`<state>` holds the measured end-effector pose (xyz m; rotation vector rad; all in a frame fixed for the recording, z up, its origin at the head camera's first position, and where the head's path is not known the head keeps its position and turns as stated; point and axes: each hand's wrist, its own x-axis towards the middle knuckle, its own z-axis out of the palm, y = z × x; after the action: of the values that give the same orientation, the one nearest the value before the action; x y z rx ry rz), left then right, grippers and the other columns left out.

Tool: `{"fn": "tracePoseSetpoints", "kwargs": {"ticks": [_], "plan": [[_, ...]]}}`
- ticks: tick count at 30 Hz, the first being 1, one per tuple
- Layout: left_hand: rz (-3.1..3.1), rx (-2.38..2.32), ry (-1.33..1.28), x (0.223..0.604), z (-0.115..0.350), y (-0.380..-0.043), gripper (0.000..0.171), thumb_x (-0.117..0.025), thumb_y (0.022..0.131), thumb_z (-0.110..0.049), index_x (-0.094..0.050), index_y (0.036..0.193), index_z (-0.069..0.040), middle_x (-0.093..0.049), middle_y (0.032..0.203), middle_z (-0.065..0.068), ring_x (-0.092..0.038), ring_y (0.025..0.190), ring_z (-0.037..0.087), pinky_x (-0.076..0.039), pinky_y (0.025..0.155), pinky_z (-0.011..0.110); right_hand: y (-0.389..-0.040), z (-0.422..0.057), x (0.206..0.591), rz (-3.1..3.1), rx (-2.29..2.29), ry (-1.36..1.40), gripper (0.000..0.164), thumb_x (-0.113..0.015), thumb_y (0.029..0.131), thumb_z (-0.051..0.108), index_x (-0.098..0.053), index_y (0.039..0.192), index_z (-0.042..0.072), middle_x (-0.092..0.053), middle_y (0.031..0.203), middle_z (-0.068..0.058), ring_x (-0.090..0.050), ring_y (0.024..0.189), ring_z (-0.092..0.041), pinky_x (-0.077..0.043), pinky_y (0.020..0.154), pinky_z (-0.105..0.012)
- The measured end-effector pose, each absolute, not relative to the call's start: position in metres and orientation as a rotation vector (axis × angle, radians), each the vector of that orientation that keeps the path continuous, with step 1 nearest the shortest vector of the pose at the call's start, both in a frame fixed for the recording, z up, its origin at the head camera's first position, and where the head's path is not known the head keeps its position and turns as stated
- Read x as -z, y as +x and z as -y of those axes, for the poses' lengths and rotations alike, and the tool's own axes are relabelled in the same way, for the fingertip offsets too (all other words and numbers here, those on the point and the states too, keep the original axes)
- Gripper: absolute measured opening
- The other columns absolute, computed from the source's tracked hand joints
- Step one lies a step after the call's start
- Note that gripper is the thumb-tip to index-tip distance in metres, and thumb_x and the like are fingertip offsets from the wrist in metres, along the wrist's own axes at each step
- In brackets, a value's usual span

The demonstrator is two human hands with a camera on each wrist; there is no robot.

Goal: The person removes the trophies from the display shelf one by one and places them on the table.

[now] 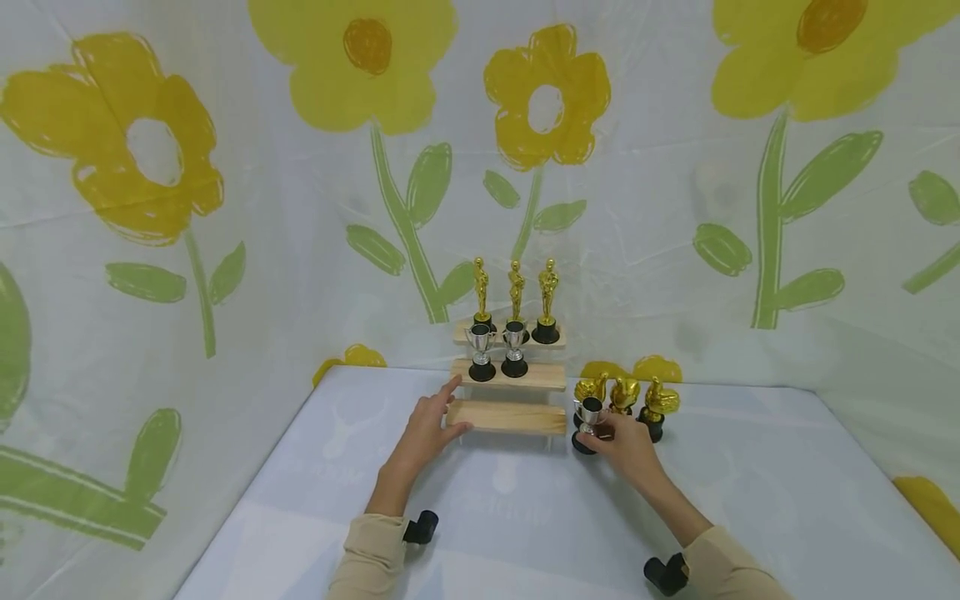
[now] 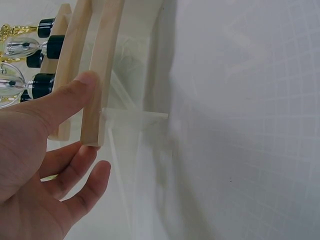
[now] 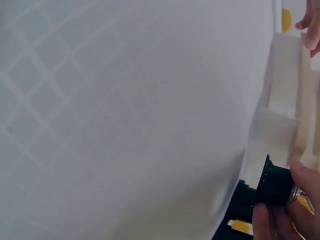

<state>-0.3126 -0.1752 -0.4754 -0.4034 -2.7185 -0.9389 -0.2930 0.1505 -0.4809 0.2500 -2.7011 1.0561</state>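
Observation:
A wooden tiered display stand (image 1: 507, 417) stands near the back of the table. My left hand (image 1: 427, 428) holds its left end; in the left wrist view the thumb (image 2: 86, 79) lies across the lowest board (image 2: 102, 75) and the other fingers curl by the board's end. Beside the stand's right end, my right hand (image 1: 628, 448) pinches a small silver trophy cup (image 1: 588, 412) with a black base (image 3: 276, 185), held upright. Two matching silver cups, one on the left (image 1: 482, 350) and one on the right (image 1: 514, 346), stand on the middle tier.
Three golden statuettes (image 1: 548, 292) on black bases line the top tier. Right of the stand, behind my right hand, three golden thumbs-up trophies (image 1: 660, 404) stand on the white table (image 1: 495, 517). A flower-printed cloth (image 1: 637, 250) hangs behind the table.

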Motion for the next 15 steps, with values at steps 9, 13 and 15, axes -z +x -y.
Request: {"fn": "tracePoseSetpoints", "kwargs": {"ticks": [9,13,15], "plan": [[2.700,0.932,-0.413,0.476,0.174,-0.312,0.081,-0.079,0.082,-0.025,-0.038,0.151,-0.016,-0.065,0.126,0.019,-0.060,0.105,0.030,-0.052,0.089,0.046,-0.301,-0.159,0.494,2.763,-1.077,0.182,0.018,-0.081,0.080,0.022,-0.071,0.085,0.008,-0.075,0.083,-0.006,-0.072,0.080,-0.019,-0.050,0.059,-0.022],[2.704,0.930,-0.411,0.477,0.174,-0.312,0.081,-0.079,0.082,-0.026,-0.038,0.151,-0.016,-0.065,0.125,0.018,-0.060,0.104,0.030,-0.052,0.088,0.046,-0.304,-0.161,0.497,2.778,-1.072,0.169,0.020,-0.082,0.079,0.023,-0.071,0.085,0.007,-0.075,0.081,-0.007,-0.070,0.077,-0.017,-0.049,0.057,-0.022],[2.706,0.931,-0.410,0.477,0.175,-0.312,0.081,-0.079,0.082,-0.026,-0.038,0.151,-0.016,-0.065,0.125,0.018,-0.060,0.104,0.029,-0.052,0.088,0.046,-0.305,-0.161,0.497,2.781,-1.079,0.170,0.020,-0.082,0.079,0.022,-0.071,0.086,0.006,-0.074,0.081,-0.006,-0.069,0.076,-0.016,-0.048,0.056,-0.023]]}}
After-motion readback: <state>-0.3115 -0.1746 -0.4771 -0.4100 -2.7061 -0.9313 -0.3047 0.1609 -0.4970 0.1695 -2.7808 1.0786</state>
